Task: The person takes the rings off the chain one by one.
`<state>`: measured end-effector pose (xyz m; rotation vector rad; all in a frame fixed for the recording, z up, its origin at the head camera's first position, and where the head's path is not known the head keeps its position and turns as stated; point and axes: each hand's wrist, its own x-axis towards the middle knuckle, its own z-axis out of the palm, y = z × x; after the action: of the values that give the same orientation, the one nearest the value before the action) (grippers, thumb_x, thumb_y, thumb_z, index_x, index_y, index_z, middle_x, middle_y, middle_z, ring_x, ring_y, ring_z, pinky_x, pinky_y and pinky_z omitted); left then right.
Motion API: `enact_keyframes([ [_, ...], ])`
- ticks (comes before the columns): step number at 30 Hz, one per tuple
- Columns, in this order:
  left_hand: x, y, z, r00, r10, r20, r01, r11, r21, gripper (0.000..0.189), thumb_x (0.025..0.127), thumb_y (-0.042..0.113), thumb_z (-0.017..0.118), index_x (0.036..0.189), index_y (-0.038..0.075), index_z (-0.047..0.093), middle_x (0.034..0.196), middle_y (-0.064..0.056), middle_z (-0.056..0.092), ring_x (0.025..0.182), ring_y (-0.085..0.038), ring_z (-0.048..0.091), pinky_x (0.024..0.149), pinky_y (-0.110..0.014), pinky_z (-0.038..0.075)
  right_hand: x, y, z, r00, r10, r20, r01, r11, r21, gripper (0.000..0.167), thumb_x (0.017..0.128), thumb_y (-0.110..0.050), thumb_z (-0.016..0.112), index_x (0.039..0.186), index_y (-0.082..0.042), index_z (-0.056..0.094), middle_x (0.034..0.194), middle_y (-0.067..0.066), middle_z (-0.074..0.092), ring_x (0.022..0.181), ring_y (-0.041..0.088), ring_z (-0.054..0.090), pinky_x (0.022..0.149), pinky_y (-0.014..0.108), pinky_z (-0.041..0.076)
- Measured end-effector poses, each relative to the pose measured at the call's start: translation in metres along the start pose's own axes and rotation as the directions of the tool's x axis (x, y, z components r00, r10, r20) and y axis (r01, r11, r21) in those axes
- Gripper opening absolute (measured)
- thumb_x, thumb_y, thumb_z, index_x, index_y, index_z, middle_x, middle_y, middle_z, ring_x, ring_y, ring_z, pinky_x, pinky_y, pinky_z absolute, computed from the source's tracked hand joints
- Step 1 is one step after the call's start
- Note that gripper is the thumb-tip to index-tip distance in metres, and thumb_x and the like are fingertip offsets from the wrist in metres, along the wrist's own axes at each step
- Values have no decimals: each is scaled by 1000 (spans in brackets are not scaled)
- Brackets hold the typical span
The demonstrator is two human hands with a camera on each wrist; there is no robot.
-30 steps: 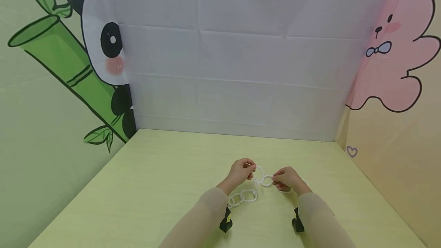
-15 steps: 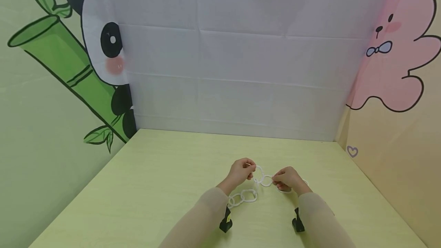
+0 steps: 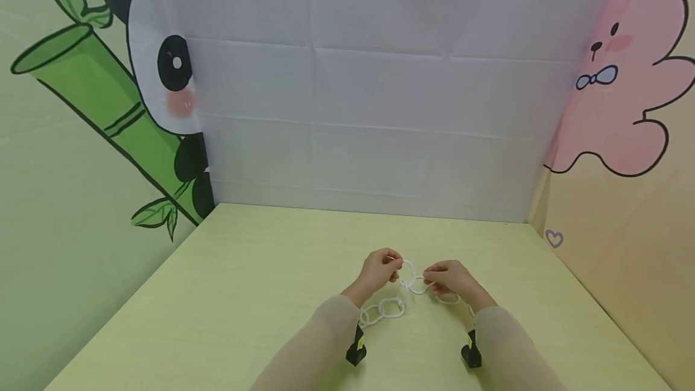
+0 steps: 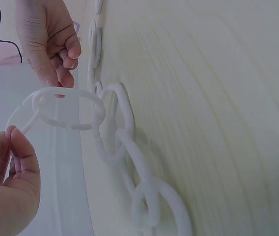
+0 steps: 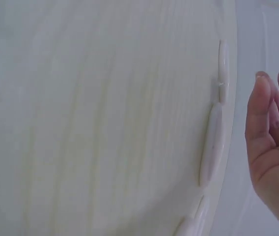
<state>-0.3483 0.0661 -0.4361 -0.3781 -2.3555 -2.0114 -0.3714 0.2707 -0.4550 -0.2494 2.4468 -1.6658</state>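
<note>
A white plastic chain (image 3: 392,317) of oval links lies partly on the table, with a few links raised between the hands. My left hand (image 3: 380,269) pinches a raised link (image 4: 13,114) between thumb and forefinger. Hooked through it is a second link (image 4: 71,127), which bridges down to the rest of the chain. My right hand (image 3: 453,277) is beside this second link, its fingertips close to the upper edge; contact is hard to tell. In the right wrist view a gap shows between the thumb and forefinger (image 5: 260,93), with no link visible there.
More links (image 5: 212,145) trail across the table (image 3: 282,258) below and beyond the right hand. A white cloth (image 3: 380,107) hangs behind the table. Black wrist mounts (image 3: 356,352) stick out under both sleeves. Walls with painted animals stand at either side.
My right hand has shifted slightly left and its fingers have loosened from the link that they pinched. My left hand stays nearly still, holding its link.
</note>
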Motion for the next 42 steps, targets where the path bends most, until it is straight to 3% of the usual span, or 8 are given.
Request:
enact_keyframes([
  [5, -1, 0, 0, 1000, 14, -6, -14, 1000, 13, 7, 91, 6, 58, 92, 0, 61, 86, -20, 62, 56, -9, 53, 54, -22, 50, -5, -4, -3, 991, -73, 112, 68, 996, 51, 34, 91, -15, 60, 109, 13, 56, 91, 14, 64, 69, 15, 58, 66, 30, 53],
  [12, 0, 1, 0, 1000, 14, -20, -14, 1000, 6, 12, 91, 7, 57, 96, -4, 60, 82, -13, 62, 56, -9, 53, 55, -22, 49, -11, -11, -3, 969, -138, 206, 122, 989, 88, 38, 93, -19, 57, 114, 12, 54, 99, 16, 62, 77, 18, 57, 73, 33, 52],
  [15, 0, 0, 0, 1000, 14, -24, -14, 1000, -5, 13, 92, 7, 57, 97, -4, 60, 85, -17, 61, 57, -9, 54, 55, -22, 50, -12, -13, -2, 963, -149, 224, 129, 986, 101, 39, 93, -19, 56, 115, 14, 52, 98, 13, 61, 77, 18, 58, 73, 33, 52],
  [21, 0, 0, 0, 999, 19, -43, -19, 1000, -11, 9, 92, 7, 57, 94, 0, 60, 89, -22, 61, 57, -9, 54, 57, -25, 51, -11, -15, 2, 962, -153, 226, 130, 985, 111, 42, 93, -18, 57, 115, 17, 50, 93, 10, 61, 75, 17, 58, 72, 33, 52],
  [34, 2, 0, 0, 996, 50, -76, -55, 996, -65, 11, 92, 7, 57, 95, -3, 60, 86, -19, 61, 58, -8, 54, 57, -23, 50, -9, -20, 7, 960, -181, 215, 150, 977, 155, 41, 92, -15, 58, 111, 20, 49, 86, 12, 60, 70, 13, 58, 69, 31, 53],
  [42, 1, -1, -2, 996, 50, -71, -56, 995, -84, 13, 91, 9, 58, 97, -3, 60, 86, -17, 61, 61, -10, 55, 59, -25, 52, -8, -23, 10, 959, -195, 206, 160, 971, 175, 32, 91, -15, 60, 103, 15, 55, 82, 11, 60, 67, 13, 57, 67, 32, 53],
])
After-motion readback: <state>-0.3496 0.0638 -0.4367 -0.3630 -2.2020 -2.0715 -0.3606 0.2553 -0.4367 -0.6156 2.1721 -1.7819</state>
